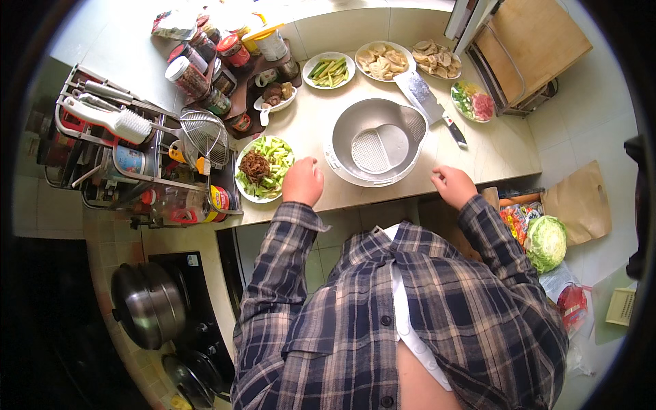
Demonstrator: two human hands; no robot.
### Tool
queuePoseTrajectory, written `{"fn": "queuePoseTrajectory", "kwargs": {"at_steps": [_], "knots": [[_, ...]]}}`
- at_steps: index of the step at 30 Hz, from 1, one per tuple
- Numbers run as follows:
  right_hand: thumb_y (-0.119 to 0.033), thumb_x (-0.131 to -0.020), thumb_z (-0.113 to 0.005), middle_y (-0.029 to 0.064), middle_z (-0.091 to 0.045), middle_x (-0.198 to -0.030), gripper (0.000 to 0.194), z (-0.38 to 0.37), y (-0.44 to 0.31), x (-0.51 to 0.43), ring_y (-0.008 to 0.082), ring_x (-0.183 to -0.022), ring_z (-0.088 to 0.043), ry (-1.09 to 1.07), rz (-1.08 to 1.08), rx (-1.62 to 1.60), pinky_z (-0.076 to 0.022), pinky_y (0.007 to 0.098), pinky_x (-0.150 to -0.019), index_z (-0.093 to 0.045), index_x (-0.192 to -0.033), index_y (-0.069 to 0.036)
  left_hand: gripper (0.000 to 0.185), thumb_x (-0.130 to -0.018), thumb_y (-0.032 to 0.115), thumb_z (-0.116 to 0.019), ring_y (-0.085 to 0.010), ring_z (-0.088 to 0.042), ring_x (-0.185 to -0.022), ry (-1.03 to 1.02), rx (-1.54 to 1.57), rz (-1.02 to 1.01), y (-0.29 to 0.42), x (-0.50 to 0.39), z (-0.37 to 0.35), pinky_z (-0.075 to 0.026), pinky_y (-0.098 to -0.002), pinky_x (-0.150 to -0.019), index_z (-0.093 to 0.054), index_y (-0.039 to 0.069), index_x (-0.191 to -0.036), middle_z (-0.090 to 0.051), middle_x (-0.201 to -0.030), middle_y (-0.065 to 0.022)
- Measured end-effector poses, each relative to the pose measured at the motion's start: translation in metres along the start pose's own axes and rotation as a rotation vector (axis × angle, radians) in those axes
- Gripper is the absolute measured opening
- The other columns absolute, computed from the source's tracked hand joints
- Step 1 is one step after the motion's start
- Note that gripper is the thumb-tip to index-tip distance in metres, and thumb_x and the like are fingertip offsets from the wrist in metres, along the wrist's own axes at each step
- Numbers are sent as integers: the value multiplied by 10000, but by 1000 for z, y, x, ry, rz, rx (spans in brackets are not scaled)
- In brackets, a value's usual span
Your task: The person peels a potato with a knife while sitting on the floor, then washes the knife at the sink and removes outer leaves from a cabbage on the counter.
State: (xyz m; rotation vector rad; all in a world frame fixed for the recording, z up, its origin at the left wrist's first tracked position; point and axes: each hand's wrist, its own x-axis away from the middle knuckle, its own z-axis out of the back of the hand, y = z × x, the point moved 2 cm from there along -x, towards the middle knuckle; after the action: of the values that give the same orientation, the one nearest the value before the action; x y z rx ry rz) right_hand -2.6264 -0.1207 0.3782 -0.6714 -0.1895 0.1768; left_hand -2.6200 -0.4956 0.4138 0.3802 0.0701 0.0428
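Observation:
Loosely curled, my left hand is beside a plate of sliced green vegetables topped with brown shreds; its inner fingers are hidden. My right hand hovers by the counter's front edge, fingers bent and a little apart, with nothing visible in it. Between the hands stands a stainless steel basin with a perforated drain section at one side and a patterned base. A cleaver with a black handle lies behind it to the right, its blade tip touching or overlapping a plate of pale slices.
Behind are plates of green strips, brownish slices, and minced meat with chopped vegetables. Spice jars and a utensil rack crowd the left. Pots sit lower left. A cabbage and cutting board are right.

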Motion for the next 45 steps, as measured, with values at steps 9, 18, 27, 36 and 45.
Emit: {"fn": "queuePoseTrajectory", "kwargs": {"at_steps": [9, 18, 27, 36, 45], "knots": [[-256, -865, -647, 174, -698, -947, 247, 9, 60, 78, 356, -904, -660, 26, -121, -17, -529, 444, -793, -697, -982, -44, 260, -884, 243, -634, -369, -635, -946, -159, 16, 99, -23, 127, -27, -508, -452, -824, -661, 35, -1037, -674, -999, -185], [-301, -871, -611, 159, -697, -955, 265, 14, 132, 138, 361, -939, -654, -98, -312, 21, -522, 487, -777, -694, -994, -82, 247, -876, 201, -659, -311, -674, -891, -410, 5, 73, 11, 149, -114, -534, -407, -796, -664, 8, -1031, -689, -980, -168], [-333, -917, -577, 147, -688, -988, 295, -12, 165, 246, 349, -960, -644, 0, -677, -19, -517, 492, -778, -680, -1037, -83, 297, -855, 248, -672, -348, -651, -973, -556, -108, -325, 67, 66, -174, -519, -426, -841, -663, 32, -1059, -686, -1023, -173], [-278, -907, -623, 192, -632, -1123, 259, -30, 175, 433, 383, -1056, -590, 270, -967, -155, -486, 515, -859, -674, -1031, -57, 340, -835, 274, -700, -365, -623, -1024, -540, -230, -680, 164, 124, -192, -515, -445, -863, -658, 47, -1084, -655, -1104, -171], [-192, -757, -768, 204, -360, -1455, 619, -98, 216, 575, 415, -1327, -364, 497, -1024, -143, -364, 530, -1065, -536, -1325, -118, 386, -813, 262, -720, -383, -540, -1144, -530, -197, -866, 273, 171, -201, -462, -459, -968, -633, 42, -1119, -569, -1233, -184]]}}
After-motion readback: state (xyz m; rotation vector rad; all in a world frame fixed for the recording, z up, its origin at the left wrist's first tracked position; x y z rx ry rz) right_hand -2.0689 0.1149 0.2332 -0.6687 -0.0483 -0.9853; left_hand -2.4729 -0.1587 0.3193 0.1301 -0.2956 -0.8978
